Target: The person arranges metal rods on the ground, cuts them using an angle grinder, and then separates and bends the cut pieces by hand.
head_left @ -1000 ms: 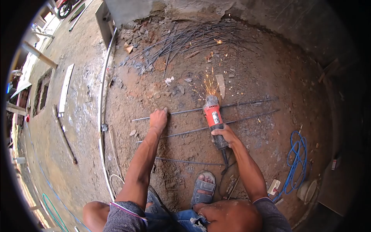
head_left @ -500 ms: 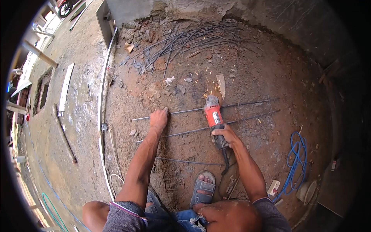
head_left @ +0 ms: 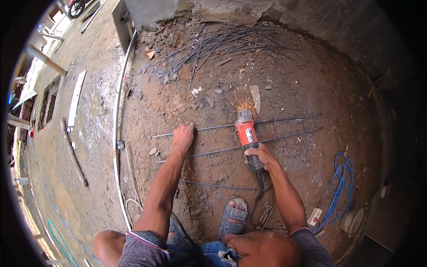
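Firmly pinning the upper steel rod (head_left: 218,127) to the dirt floor (head_left: 222,171) with the left hand (head_left: 183,137) closed on it for steadiness, and clamping the right hand (head_left: 259,154) around the angle grinder (head_left: 246,132), probably with disc against rod, directing sparks (head_left: 242,100) away from the feet (head_left: 235,216).

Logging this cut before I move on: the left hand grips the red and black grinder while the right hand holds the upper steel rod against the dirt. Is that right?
Not quite: the hands are swapped. In the head view, the right hand grips the red and black grinder, while the left hand holds the upper steel rod against the dirt.
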